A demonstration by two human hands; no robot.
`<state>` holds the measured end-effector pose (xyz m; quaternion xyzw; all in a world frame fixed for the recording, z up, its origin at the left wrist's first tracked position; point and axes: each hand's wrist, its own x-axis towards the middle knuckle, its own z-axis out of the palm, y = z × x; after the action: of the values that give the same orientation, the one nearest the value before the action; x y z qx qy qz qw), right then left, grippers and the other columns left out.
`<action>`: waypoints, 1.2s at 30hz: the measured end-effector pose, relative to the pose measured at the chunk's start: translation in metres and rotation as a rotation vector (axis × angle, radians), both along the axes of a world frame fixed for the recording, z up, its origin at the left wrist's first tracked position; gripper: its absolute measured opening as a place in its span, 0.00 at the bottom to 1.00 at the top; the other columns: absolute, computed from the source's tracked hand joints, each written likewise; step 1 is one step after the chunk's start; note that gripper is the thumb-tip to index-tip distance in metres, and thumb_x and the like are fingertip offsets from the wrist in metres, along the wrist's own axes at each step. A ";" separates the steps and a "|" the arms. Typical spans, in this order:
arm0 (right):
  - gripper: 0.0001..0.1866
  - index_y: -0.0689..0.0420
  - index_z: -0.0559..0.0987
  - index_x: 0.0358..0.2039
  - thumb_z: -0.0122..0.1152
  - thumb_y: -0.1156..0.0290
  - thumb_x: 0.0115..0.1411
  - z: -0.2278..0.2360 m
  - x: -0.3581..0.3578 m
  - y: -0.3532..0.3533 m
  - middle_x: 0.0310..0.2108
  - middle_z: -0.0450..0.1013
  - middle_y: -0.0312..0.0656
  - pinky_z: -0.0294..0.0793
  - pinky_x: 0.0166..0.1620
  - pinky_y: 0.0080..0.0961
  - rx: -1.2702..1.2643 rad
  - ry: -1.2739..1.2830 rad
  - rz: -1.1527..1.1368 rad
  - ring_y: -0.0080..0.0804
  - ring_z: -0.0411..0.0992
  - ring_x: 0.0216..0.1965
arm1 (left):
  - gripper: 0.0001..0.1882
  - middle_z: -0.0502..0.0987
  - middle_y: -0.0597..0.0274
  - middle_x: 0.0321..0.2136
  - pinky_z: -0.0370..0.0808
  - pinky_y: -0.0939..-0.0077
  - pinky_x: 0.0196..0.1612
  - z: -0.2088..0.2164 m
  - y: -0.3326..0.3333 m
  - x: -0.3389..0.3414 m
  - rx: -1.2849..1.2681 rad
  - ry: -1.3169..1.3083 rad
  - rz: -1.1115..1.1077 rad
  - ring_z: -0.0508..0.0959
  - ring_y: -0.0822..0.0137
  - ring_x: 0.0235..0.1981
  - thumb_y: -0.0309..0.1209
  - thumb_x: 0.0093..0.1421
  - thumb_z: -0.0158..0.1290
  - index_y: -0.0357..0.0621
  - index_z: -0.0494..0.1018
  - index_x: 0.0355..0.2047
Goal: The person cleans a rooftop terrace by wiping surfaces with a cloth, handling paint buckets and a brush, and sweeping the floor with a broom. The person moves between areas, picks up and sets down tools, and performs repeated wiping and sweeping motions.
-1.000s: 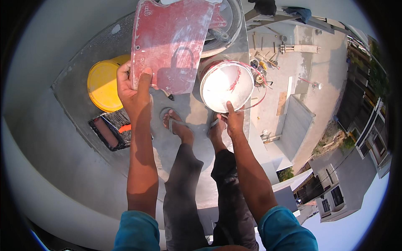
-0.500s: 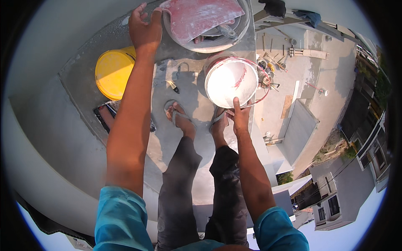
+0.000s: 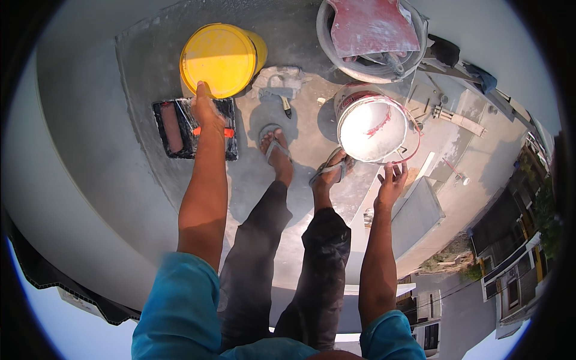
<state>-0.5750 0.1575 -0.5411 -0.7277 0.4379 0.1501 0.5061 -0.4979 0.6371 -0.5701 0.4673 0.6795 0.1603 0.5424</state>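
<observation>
My left hand (image 3: pixel 208 113) is over a black paint tray (image 3: pixel 162 149), its raised finger overlapping the edge of a yellow lidded bucket (image 3: pixel 217 57). It looks open, though some fingers are hidden. A paint roller (image 3: pixel 172 127) with a worn brownish sleeve lies in the tray; its orange handle (image 3: pixel 229 132) passes behind my wrist. With fingers apart, my right hand (image 3: pixel 391 183) is just below a white bucket (image 3: pixel 371 129). Its fingertips are close to the bucket's red wire handle (image 3: pixel 418 133); contact is unclear. Inside, the bucket is white with a red streak.
A grey tub (image 3: pixel 327 45) holding a red sheet (image 3: pixel 375 27) stands at the far right. A paintbrush (image 3: pixel 287 108) lies by a crumpled pale cloth (image 3: pixel 281 78). My sandalled feet stand beside the floor's right edge, with lower ground beyond. A pale wall curves along the left.
My left hand has come down from beside the tub to the paint tray. My right hand has left the white bucket's rim and opened. The view has shifted, placing everything further right.
</observation>
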 end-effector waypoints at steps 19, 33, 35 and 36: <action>0.09 0.61 0.78 0.38 0.62 0.67 0.68 0.061 0.025 0.062 0.34 0.78 0.39 0.73 0.47 0.26 -0.037 -0.275 0.284 0.26 0.75 0.39 | 0.13 0.75 0.69 0.25 0.66 0.81 0.30 0.048 0.018 0.019 0.114 -0.133 -0.317 0.70 0.78 0.24 0.39 0.64 0.62 0.43 0.74 0.32; 0.09 0.64 0.77 0.44 0.58 0.72 0.68 0.058 0.033 0.069 0.39 0.78 0.43 0.74 0.48 0.27 0.082 -0.164 0.385 0.29 0.76 0.42 | 0.18 0.77 0.64 0.27 0.70 0.76 0.37 0.127 -0.019 0.038 0.090 -0.043 -0.647 0.73 0.74 0.30 0.42 0.67 0.55 0.35 0.77 0.39; 0.09 0.64 0.78 0.43 0.59 0.73 0.67 0.056 0.037 0.062 0.40 0.78 0.42 0.74 0.48 0.28 0.076 -0.172 0.360 0.28 0.75 0.42 | 0.18 0.78 0.65 0.29 0.70 0.77 0.36 0.154 -0.029 0.035 0.063 -0.081 -0.592 0.73 0.75 0.30 0.42 0.67 0.56 0.36 0.76 0.39; 0.08 0.62 0.77 0.43 0.58 0.73 0.67 0.056 0.037 0.061 0.39 0.78 0.40 0.72 0.45 0.24 0.088 -0.159 0.337 0.24 0.74 0.40 | 0.17 0.77 0.66 0.29 0.69 0.78 0.35 0.169 -0.031 0.031 0.042 -0.071 -0.556 0.72 0.76 0.30 0.41 0.67 0.56 0.36 0.76 0.39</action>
<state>-0.5378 0.2188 -0.4847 -0.7774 0.2614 0.1940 0.5383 -0.4665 0.6062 -0.4009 0.6411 0.5022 0.0356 0.5792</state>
